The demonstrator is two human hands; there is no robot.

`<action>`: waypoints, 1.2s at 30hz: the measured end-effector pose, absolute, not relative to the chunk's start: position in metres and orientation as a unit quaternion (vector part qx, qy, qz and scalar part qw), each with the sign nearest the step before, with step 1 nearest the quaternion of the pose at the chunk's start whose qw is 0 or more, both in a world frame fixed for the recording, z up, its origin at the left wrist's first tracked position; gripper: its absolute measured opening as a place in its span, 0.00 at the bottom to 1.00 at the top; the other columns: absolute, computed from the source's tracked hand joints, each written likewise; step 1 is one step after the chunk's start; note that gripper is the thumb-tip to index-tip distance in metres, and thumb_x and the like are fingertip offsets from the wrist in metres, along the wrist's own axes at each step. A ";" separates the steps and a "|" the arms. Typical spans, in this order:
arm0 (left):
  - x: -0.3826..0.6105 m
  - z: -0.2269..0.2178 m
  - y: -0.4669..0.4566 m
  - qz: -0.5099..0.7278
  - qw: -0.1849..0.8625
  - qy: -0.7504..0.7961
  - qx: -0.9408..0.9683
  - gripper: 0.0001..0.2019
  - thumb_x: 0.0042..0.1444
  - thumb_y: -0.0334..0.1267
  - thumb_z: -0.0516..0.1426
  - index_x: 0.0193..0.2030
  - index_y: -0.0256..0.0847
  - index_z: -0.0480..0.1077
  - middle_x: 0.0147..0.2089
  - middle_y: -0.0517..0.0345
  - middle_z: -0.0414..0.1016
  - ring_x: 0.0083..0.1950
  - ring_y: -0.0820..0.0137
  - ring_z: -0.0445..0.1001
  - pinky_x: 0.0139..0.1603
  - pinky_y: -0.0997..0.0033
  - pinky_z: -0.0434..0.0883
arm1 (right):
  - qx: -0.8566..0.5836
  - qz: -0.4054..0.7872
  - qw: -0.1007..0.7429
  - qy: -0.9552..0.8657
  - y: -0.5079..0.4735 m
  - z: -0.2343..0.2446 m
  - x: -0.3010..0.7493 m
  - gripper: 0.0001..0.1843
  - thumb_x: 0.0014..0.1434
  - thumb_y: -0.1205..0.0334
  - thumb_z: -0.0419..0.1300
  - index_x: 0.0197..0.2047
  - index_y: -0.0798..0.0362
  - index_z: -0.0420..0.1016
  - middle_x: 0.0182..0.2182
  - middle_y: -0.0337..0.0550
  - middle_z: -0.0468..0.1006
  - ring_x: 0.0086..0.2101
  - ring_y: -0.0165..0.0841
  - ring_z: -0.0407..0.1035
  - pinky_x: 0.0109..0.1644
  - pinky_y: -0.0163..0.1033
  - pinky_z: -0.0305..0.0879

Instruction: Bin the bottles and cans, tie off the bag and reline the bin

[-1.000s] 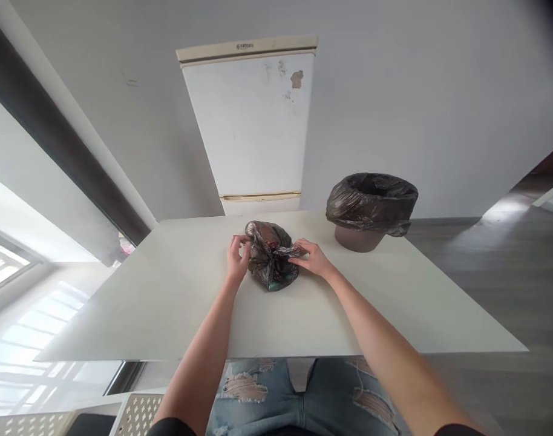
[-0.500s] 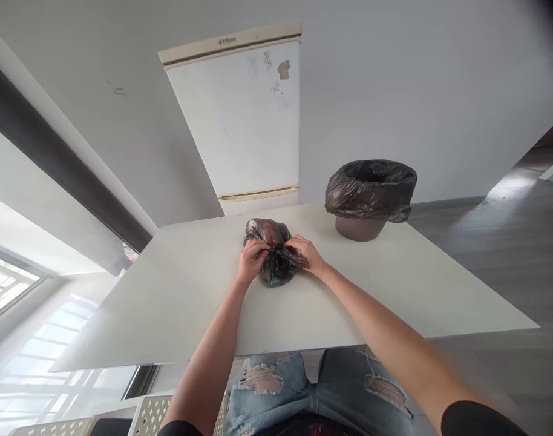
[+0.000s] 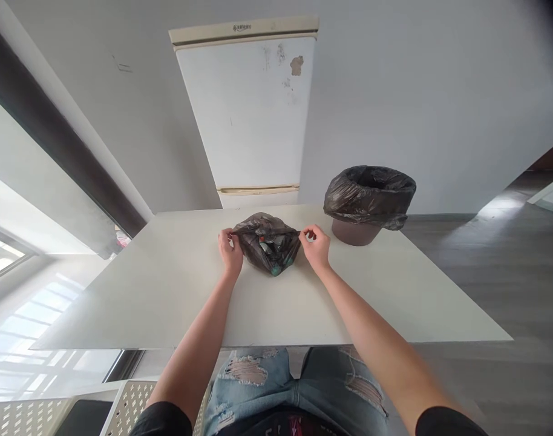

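Note:
A small dark plastic bag (image 3: 268,245) with rubbish inside lies on the white table (image 3: 167,290), near its far middle. My left hand (image 3: 230,251) pinches the bag's left edge. The bag's right edge is pinched by my right hand (image 3: 316,245). Between the two hands the bag's top is stretched out sideways.
A brown bin (image 3: 368,203) lined with a dark bag stands at the table's far right. A white fridge (image 3: 251,109) stands against the wall behind the table. A perforated white chair (image 3: 131,412) is at the lower left. Grey floor lies to the right.
My hands were together over the bag's top half a second ago; they have moved apart, pulling its edges out to the left and right.

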State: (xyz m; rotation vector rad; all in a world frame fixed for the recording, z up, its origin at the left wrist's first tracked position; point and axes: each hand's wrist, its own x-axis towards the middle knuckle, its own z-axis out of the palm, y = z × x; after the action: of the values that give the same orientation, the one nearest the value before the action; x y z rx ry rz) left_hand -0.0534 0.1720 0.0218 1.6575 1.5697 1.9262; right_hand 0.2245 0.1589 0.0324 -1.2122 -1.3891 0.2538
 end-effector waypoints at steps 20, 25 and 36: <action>-0.056 0.017 0.180 0.637 0.146 0.564 0.505 0.08 0.60 0.40 0.61 0.46 0.45 0.73 0.49 0.52 0.74 0.52 0.60 0.72 0.57 0.60 0.69 | -0.487 0.091 0.472 -0.729 0.161 0.025 0.210 0.10 0.65 0.56 0.64 0.48 0.49 0.79 0.47 0.51 0.81 0.50 0.48 0.70 0.58 0.54 0.65; -0.061 0.010 0.187 0.626 0.145 0.608 0.466 0.06 0.68 0.40 0.54 0.38 0.45 0.67 0.40 0.53 0.71 0.45 0.61 0.70 0.55 0.58 0.68 | -0.515 0.090 0.502 -0.689 0.163 0.026 0.220 0.08 0.67 0.60 0.58 0.37 0.50 0.76 0.36 0.48 0.80 0.42 0.43 0.71 0.51 0.48 0.65; -0.075 0.002 0.192 0.656 0.151 0.673 0.306 0.15 0.74 0.44 0.46 0.35 0.45 0.62 0.40 0.52 0.71 0.47 0.60 0.71 0.59 0.54 0.69 | -0.616 0.042 0.629 -0.472 0.181 0.002 0.243 0.04 0.61 0.64 0.50 0.39 0.48 0.64 0.32 0.43 0.71 0.33 0.39 0.67 0.38 0.43 0.64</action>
State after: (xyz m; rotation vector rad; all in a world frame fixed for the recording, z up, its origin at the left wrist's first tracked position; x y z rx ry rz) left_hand -0.0752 0.1923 0.0020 0.8777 1.9316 1.8840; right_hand 0.2435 0.1811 0.0017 -1.4114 -1.0817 0.0960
